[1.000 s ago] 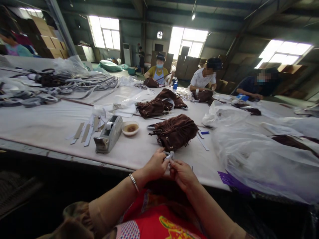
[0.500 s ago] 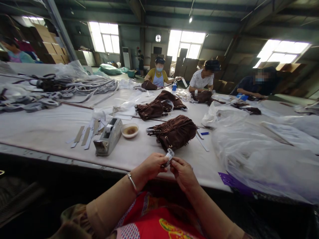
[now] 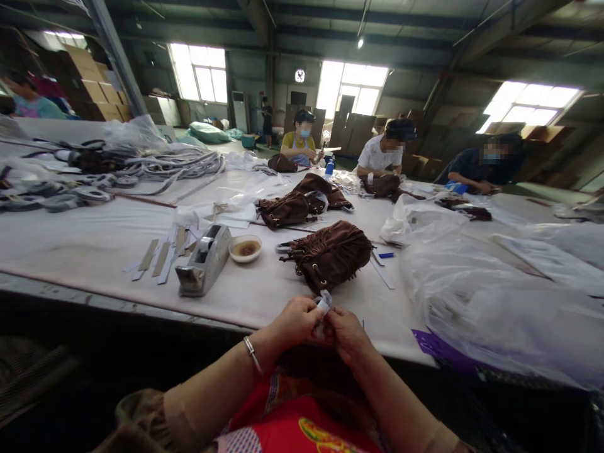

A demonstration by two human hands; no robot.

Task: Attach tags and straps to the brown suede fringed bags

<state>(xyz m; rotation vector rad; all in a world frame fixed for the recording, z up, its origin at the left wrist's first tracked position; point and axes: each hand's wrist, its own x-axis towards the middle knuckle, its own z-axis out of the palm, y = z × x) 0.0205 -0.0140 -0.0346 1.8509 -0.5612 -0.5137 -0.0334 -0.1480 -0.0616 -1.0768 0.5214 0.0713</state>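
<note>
My left hand (image 3: 296, 319) and my right hand (image 3: 348, 332) meet at the table's near edge. The left fingers are closed on a small white-wrapped strip (image 3: 324, 301), which bends over at its top; its exact kind is not clear. Against its lower right side, my right fingertips are pinched, partly hiding it. Just beyond my hands a brown fringed bag (image 3: 336, 255) with gold eyelets lies on its side, its wrapped strap end (image 3: 285, 247) pointing left.
Left of the bag stand a grey tape dispenser (image 3: 204, 263) and a white bowl (image 3: 253, 254) of brownish stuff. Cut strips (image 3: 163, 259) lie further left. Clear plastic sheeting (image 3: 472, 308) covers the right side. More brown bags (image 3: 283, 210) and several co-workers are across the table.
My hands have drawn closer together around the white-wrapped strip, and its top has shifted slightly. Across the table, the co-worker in yellow has brought their hands inward.
</note>
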